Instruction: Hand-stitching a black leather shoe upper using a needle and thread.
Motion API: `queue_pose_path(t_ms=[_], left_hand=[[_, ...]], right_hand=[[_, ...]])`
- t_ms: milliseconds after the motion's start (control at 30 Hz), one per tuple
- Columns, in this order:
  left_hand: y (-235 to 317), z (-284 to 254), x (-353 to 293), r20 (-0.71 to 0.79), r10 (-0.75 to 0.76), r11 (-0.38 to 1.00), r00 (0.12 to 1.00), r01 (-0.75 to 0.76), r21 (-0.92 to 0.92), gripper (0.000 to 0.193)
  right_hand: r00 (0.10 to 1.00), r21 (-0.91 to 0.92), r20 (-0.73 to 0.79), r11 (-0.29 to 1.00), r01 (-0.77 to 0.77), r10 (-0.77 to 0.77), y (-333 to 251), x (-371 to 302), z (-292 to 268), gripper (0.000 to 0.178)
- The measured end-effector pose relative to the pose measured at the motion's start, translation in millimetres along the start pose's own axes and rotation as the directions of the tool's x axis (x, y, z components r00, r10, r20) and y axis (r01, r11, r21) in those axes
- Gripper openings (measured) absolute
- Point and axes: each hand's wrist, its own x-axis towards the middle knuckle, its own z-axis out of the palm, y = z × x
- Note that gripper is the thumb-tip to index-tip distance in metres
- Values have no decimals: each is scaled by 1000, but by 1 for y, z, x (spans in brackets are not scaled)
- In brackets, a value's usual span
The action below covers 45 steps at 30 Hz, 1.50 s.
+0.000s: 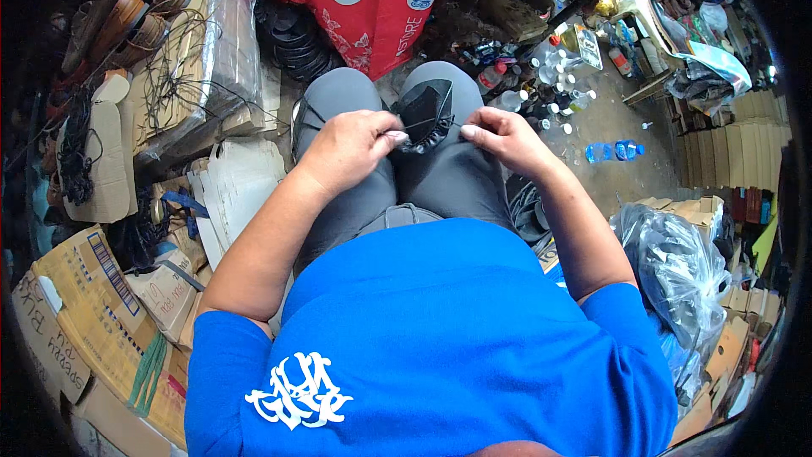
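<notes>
A black leather shoe upper (425, 112) with a puckered, gathered edge rests on my thighs, mostly over the right one. A thin dark thread (416, 125) crosses its top between my hands. Left of the upper, my left hand (355, 142) is closed in a pinch at the thread, its fingertips close to the gathered edge. On the other side, my right hand (507, 137) pinches the thread between thumb and fingers, a little apart from the leather. Whether a needle is in either hand is too small to see.
A red shopping bag (372, 8) stands beyond my knees, beside stacked black pieces (292, 38). Cardboard boxes (93, 305) and brown shoes (118, 21) crowd the left. At right are several bottles (550, 76), blue bottles (613, 151) on the floor and a clear plastic bag (672, 262).
</notes>
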Motion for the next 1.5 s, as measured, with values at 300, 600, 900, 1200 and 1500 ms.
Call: queue_pose_path(t_ms=[300, 600, 900, 1200, 1500], left_hand=[[-44, -32, -17, 37, -285, 947, 958, 288, -141, 20], [-3, -29, 33, -102, 89, 993, 991, -96, -66, 32], [11, 4, 90, 346, 91, 995, 934, -102, 12, 31], [-1, 9, 97, 537, -35, 944, 843, 204, -259, 31], [-10, 5, 94, 631, 63, 896, 773, 235, -378, 31]], right_hand=[[992, -89, -26, 989, 119, -121, 9, 9, -12, 28], [953, -323, -135, 922, 215, -270, -12, 2, -40, 25], [881, -506, 54, 748, 429, -469, -35, 17, -23, 11], [827, -491, 86, 698, 521, -556, -23, 26, -14, 13], [797, -524, -92, 709, 471, -597, -6, 4, 10, 24]])
